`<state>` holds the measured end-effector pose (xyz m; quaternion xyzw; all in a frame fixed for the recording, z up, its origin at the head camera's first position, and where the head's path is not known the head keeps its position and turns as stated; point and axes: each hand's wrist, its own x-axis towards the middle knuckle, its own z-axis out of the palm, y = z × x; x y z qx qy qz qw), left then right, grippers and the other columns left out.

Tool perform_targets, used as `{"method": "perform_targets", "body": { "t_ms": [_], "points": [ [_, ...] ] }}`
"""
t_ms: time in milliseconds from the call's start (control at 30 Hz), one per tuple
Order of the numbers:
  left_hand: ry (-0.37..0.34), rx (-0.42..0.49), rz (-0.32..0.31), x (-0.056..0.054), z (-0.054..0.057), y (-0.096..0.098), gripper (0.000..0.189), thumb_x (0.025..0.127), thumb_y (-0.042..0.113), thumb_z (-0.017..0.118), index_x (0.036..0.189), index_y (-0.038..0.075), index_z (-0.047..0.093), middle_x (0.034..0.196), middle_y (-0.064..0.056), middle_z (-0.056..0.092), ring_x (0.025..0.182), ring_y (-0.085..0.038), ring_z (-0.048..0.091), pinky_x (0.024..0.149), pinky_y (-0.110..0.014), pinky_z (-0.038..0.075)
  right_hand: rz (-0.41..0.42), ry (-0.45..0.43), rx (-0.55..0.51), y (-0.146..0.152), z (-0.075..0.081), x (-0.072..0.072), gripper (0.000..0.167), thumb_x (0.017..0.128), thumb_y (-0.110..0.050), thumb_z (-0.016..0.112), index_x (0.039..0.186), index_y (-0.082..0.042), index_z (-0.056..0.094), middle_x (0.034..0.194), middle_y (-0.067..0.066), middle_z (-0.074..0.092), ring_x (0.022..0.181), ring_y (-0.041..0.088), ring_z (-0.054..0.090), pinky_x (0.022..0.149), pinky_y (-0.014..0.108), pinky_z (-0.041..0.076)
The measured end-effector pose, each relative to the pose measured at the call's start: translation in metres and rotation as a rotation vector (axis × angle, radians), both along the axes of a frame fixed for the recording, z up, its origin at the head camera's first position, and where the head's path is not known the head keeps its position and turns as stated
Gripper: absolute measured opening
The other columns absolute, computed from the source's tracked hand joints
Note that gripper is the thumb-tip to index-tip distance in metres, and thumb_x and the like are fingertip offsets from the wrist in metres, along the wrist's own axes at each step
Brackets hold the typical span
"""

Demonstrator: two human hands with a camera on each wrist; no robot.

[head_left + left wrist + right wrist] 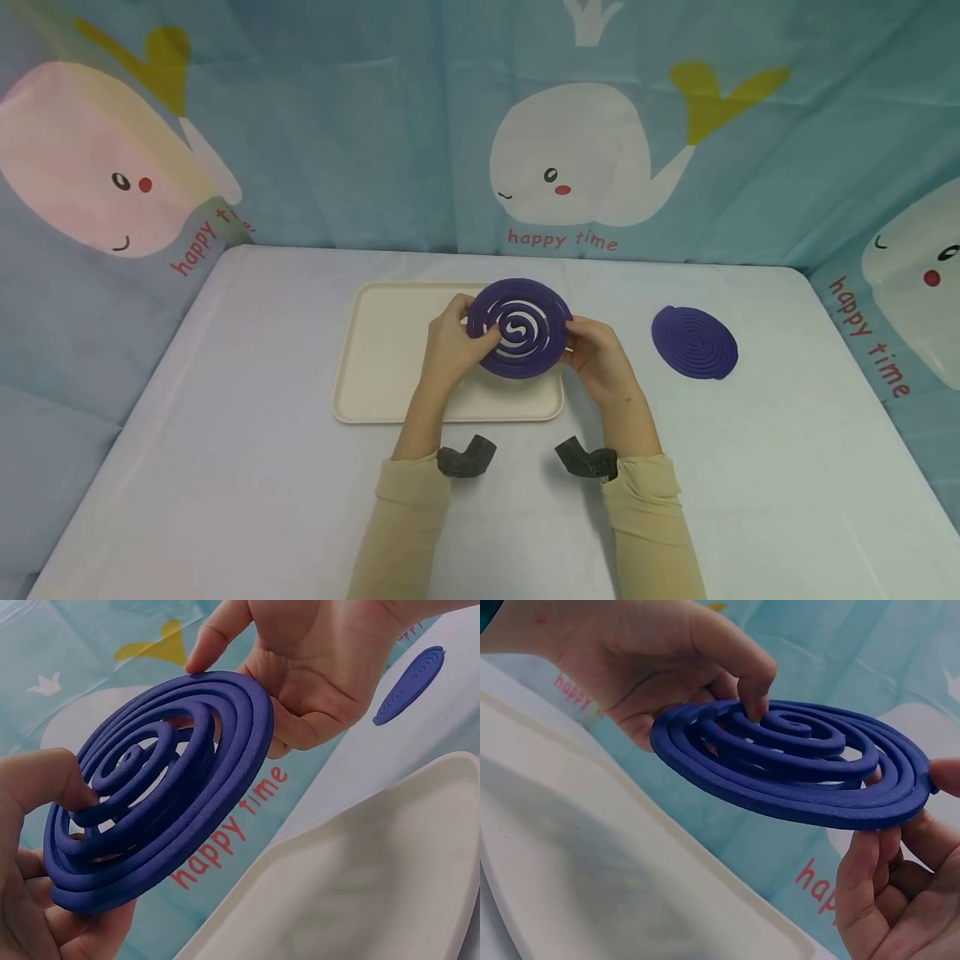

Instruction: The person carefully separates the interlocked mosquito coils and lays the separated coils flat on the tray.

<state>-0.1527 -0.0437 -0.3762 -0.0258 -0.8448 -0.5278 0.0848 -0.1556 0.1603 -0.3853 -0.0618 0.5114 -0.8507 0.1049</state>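
Fingers (pixel 754 667) of left hand (pixel 452 346) and right hand (pixel 600 357) pinch a purple coil (pixel 552 335) above a cream tray (pixel 390 350).

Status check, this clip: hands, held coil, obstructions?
Left hand and right hand grip coil. Coil off the tray, rings parted. Second coil on table, to the right; no obstruction seen.

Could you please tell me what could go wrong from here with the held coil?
The coil shows gaps between its loops, so one might bend under the left grip. The right grip pinches only the edge, so the coil could slip onto the tray.
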Motion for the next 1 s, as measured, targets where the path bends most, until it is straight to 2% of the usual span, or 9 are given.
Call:
{"method": "perform_targets", "body": {
  "t_ms": [167, 333, 600, 733, 867, 1000],
  "points": [
    [0.013, 0.019, -0.008, 0.0001, 0.0007, -0.0026, 0.032, 0.072, 0.013, 0.07, 0.099, 0.0, 0.059, 0.107, -0.021, 0.066, 0.104, -0.036, 0.061, 0.09, -0.045, 0.05, 0.022, 0.028, 0.044, 0.0015, 0.0027, 0.0003, 0.047, 0.095, 0.003, 0.032, 0.082, -0.014, 0.073, 0.077, -0.003, 0.067, 0.07, 0.008, 0.061, 0.063, 0.023, 0.051],
    [0.055, 0.045, -0.019, -0.0004, 0.0009, -0.0067, 0.033, 0.072, 0.013, 0.07, 0.099, -0.002, 0.06, 0.106, -0.021, 0.067, 0.103, -0.036, 0.062, 0.089, -0.044, 0.051, 0.074, 0.091, 0.117, 0.0036, 0.0069, 0.0011, 0.042, 0.097, 0.0, 0.037, 0.087, -0.016, 0.075, 0.083, -0.003, 0.068, 0.076, 0.009, 0.062, 0.067, 0.025, 0.052],
    [0.058, 0.064, -0.045, -0.0006, 0.0003, -0.0069, 0.035, 0.072, 0.012, 0.07, 0.102, -0.003, 0.06, 0.105, -0.021, 0.067, 0.085, -0.034, 0.068, 0.082, -0.041, 0.054, 0.08, 0.068, 0.08, 0.0052, 0.0066, 0.0008, 0.045, 0.098, 0.001, 0.034, 0.088, -0.015, 0.075, 0.084, -0.002, 0.069, 0.077, 0.01, 0.063, 0.068, 0.025, 0.053],
    [0.049, 0.05, -0.034, -0.0005, 0.0006, -0.0075, 0.038, 0.072, 0.014, 0.071, 0.105, -0.003, 0.061, 0.106, -0.02, 0.067, 0.097, -0.034, 0.065, 0.087, -0.042, 0.052, 0.096, 0.061, 0.068, 0.0051, 0.0055, 0.001, 0.046, 0.097, 0.002, 0.033, 0.088, -0.014, 0.075, 0.083, -0.002, 0.069, 0.076, 0.01, 0.063, 0.066, 0.025, 0.053],
    [0.045, 0.028, -0.016, -0.0003, 0.0016, -0.0085, 0.04, 0.072, 0.015, 0.072, 0.107, -0.003, 0.061, 0.106, -0.019, 0.067, 0.105, -0.035, 0.061, 0.091, -0.043, 0.049, 0.092, 0.066, 0.102, 0.0039, 0.0055, 0.0014, 0.044, 0.095, 0.002, 0.035, 0.087, -0.015, 0.075, 0.08, -0.002, 0.069, 0.072, 0.01, 0.061, 0.063, 0.024, 0.052],
    [0.038, 0.015, -0.008, 0.0001, 0.0018, -0.0096, 0.041, 0.073, 0.016, 0.072, 0.108, -0.003, 0.062, 0.107, -0.019, 0.067, 0.104, -0.034, 0.062, 0.09, -0.042, 0.05, 0.072, 0.066, 0.143, 0.0029, 0.0054, 0.001, 0.042, 0.095, -0.001, 0.037, 0.086, -0.017, 0.074, 0.077, -0.003, 0.068, 0.07, 0.009, 0.06, 0.062, 0.024, 0.052]
  ]
}}
